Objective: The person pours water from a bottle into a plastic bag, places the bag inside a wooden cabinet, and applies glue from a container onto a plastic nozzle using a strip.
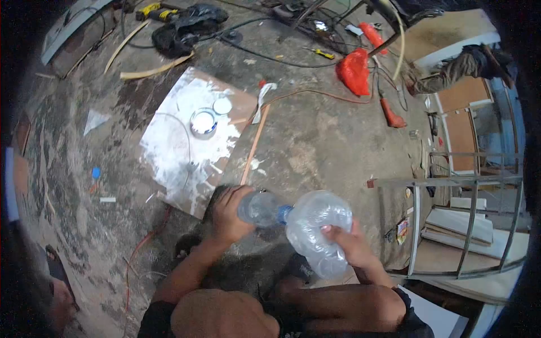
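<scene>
My left hand (230, 217) is wrapped round a clear plastic bottle (258, 208) lying roughly sideways in the air. Its blue cap end (284, 214) points right and meets a larger, rounded, shiny clear plastic thing (315, 222). I cannot tell whether that is a bag or a bigger bottle. My right hand (350, 245) grips its right side, thumb pressed on top and the other fingers mostly hidden behind it. Both things are held over the floor, in front of my knees.
Ahead left, a white-smeared board (169, 138) bears an open can (203, 123) and its round lid (222, 106). A wooden strip (256, 143) lies beside it. Cables, a red bag (354, 72) and tools lie farther back. At right stands a metal frame (462, 181).
</scene>
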Tool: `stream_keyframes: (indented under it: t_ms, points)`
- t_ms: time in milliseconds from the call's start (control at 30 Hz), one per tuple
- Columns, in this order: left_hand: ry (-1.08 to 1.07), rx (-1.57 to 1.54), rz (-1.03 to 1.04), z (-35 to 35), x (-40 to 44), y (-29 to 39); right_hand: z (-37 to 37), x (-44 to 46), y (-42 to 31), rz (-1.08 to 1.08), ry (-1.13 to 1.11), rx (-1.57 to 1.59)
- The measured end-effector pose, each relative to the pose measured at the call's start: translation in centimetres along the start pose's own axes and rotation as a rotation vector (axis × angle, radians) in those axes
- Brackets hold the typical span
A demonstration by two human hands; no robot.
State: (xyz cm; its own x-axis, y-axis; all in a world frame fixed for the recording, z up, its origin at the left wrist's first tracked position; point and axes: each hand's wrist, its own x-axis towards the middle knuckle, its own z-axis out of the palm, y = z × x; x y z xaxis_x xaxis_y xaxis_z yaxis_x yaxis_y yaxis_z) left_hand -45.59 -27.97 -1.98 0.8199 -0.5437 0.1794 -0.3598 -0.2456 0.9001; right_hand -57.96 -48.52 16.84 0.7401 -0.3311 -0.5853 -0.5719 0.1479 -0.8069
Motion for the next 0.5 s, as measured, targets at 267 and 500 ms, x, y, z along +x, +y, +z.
stream_keyframes:
  t_ms: [267,500]
  points:
    - [0.004,-0.017,0.038,-0.5,0.5,0.1,-0.1,-0.2,-0.5,0.023,-0.057,-0.004]
    - [0.036,-0.051,0.0,1.5,0.0,-1.7,-0.3,1.3,2.0,-0.136,-0.169,-0.094]
